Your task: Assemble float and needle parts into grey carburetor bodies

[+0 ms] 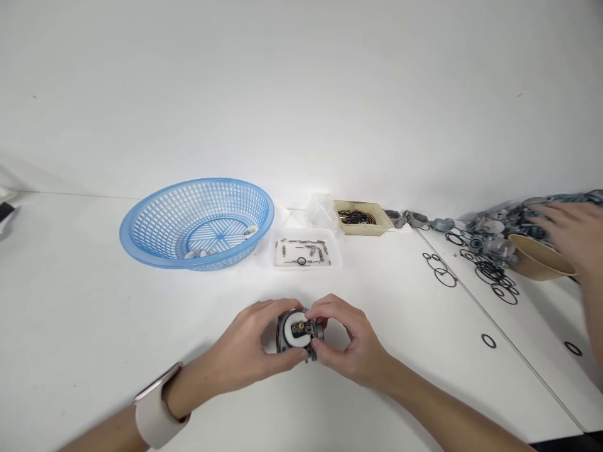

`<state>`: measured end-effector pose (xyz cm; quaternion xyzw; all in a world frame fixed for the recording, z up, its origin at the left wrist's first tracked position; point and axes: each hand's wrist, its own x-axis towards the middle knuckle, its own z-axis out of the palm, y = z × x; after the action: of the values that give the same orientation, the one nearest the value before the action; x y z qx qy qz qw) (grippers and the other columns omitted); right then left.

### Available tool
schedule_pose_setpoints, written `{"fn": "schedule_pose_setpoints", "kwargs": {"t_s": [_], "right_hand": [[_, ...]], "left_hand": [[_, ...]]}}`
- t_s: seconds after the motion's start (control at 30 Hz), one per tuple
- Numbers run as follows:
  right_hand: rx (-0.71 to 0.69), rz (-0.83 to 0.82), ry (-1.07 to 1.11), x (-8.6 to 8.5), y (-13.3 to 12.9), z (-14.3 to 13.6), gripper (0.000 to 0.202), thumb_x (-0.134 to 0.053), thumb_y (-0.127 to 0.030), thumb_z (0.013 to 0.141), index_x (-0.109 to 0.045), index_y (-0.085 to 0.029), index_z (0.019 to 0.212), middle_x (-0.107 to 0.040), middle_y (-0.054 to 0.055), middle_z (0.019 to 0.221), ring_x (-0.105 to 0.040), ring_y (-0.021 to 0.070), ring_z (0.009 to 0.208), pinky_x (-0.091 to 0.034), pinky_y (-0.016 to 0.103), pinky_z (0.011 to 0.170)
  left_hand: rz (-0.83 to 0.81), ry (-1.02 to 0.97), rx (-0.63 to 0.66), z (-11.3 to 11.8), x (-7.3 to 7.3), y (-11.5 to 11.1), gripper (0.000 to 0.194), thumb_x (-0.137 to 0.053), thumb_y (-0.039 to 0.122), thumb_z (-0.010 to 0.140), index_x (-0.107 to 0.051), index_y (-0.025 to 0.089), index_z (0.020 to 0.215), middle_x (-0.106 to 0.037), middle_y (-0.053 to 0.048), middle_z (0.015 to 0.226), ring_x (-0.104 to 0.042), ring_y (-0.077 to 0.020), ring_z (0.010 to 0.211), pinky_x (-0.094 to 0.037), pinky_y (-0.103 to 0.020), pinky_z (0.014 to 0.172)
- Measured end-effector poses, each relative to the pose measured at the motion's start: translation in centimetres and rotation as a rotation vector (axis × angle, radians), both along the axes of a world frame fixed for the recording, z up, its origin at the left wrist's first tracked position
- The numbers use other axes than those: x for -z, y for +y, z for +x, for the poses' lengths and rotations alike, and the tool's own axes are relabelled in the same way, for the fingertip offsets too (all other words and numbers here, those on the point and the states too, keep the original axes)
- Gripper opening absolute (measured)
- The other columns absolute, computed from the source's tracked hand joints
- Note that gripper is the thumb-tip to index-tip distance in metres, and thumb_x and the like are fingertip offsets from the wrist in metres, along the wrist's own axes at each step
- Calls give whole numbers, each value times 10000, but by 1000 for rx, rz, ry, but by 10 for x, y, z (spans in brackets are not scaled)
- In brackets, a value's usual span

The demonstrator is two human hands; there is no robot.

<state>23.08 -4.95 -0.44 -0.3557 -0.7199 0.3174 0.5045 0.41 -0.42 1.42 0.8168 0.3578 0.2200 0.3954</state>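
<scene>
A small grey metal carburetor body (281,344) with a white C-shaped float (291,327) on top and a brass-coloured part in its middle sits between my hands, low over the white table. My left hand (254,342) is closed round its left side, thumb at the front edge and fingers at the back. At the right side, the thumb and forefinger of my right hand (351,339) pinch the float's hinge end, pressed to the carburetor. Whatever small piece lies between those fingertips is hidden.
Beyond my hands are a blue basket (198,257) with a few white pieces, a clear tray (277,260) of small metal parts, and a yellowish box (377,229) of black rings. Rightward lie loose O-rings (445,277), piled carburetors (494,245), a tan bowl (537,263) and another person's hand (577,235).
</scene>
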Motion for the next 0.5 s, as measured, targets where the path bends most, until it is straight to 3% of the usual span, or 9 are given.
{"fn": "schedule_pose_setpoints", "kwargs": {"t_s": [0.2, 0.5], "right_hand": [[-16, -24, 3, -1, -2, -2, 462, -661, -18, 804, -690, -260, 1197, -669, 35, 999, -625, 171, 839, -571, 314, 745], [-20, 22, -59, 2, -6, 0, 488, -643, -19, 817, -662, -264, 1239, -656, 48, 1031, -623, 181, 842, -574, 331, 740]], "left_hand": [[46, 9, 95, -1, -4, 0, 451, -770, 283, 840, -586, 304, 1252, -739, 21, 1166, -692, -232, 1028, -539, -374, 897], [37, 15, 91, 1, -3, 1, 443, -776, 294, 819, -594, 285, 1223, -741, 8, 1122, -687, -226, 961, -526, -369, 863]]}}
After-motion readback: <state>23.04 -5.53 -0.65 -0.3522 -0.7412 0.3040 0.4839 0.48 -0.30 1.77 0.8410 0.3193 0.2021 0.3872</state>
